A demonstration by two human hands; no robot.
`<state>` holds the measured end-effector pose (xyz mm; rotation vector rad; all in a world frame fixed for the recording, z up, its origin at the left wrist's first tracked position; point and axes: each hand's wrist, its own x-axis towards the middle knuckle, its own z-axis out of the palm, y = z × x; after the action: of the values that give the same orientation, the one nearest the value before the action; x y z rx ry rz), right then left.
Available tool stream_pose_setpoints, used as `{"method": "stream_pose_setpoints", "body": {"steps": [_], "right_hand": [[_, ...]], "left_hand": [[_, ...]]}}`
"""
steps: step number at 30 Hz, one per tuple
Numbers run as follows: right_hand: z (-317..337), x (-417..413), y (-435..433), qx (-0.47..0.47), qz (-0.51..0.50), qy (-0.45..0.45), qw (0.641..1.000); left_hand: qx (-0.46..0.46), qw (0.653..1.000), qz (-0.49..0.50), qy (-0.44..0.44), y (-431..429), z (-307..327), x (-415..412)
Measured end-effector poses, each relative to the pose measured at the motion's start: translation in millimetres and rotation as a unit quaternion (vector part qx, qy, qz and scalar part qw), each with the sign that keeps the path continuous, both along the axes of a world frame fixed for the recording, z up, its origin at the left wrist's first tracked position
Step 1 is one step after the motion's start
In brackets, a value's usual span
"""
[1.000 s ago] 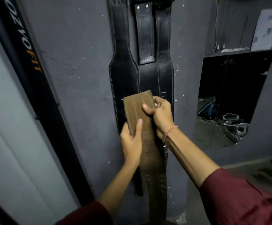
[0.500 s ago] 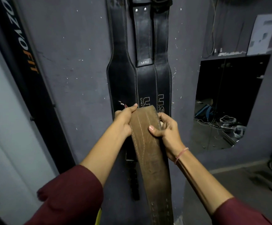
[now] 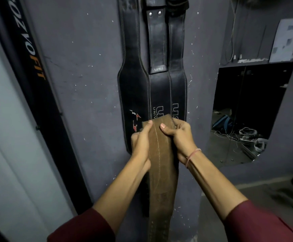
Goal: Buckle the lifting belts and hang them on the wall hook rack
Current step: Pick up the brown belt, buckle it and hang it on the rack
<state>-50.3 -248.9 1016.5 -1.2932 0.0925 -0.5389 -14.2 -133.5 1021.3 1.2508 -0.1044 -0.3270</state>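
black belts (image 3: 133, 84) hang flat on the wall (image 3: 81, 67), tops cut off by the frame edge; brown belt (image 3: 161, 163) is held in front of them, lower end out of frame, buckle not seen; left hand (image 3: 140, 142) and right hand (image 3: 178, 137) both grasp its upper end, thumbs on front, fingers mostly hidden behind; since half a second back the left thumb has come onto the front

The left sleeve (image 3: 82, 227) at 7 o'clock and the right sleeve (image 3: 257, 222) at 5 o'clock are dark maroon cloth, loosely creased, leaving the forearms bare. A thin pink thread band (image 3: 192, 154) circles the wrist below the right hand (image 3: 180, 138).
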Motion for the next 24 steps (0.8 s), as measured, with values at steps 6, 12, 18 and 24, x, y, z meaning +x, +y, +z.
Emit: {"method": "stream_pose_setpoints", "body": {"steps": [6, 12, 18, 24], "right_hand": [[-11, -12, 0, -0.050, 0.022, -0.067, 0.996], [-54, -17, -9, -0.070, 0.029, -0.027, 0.997], [-99, -27, -3, -0.072, 0.041, 0.051, 0.995], [8, -5, -1, -0.088, -0.008, -0.043, 0.995]], "left_hand": [[-0.018, 0.989, -0.116, 0.089, 12, 33, 29], [-0.062, 0.996, -0.038, 0.043, 1, 35, 32], [-0.084, 0.994, -0.015, -0.064, 0, 22, 27], [-0.101, 0.986, -0.023, -0.130, -4, 20, 11]]}}
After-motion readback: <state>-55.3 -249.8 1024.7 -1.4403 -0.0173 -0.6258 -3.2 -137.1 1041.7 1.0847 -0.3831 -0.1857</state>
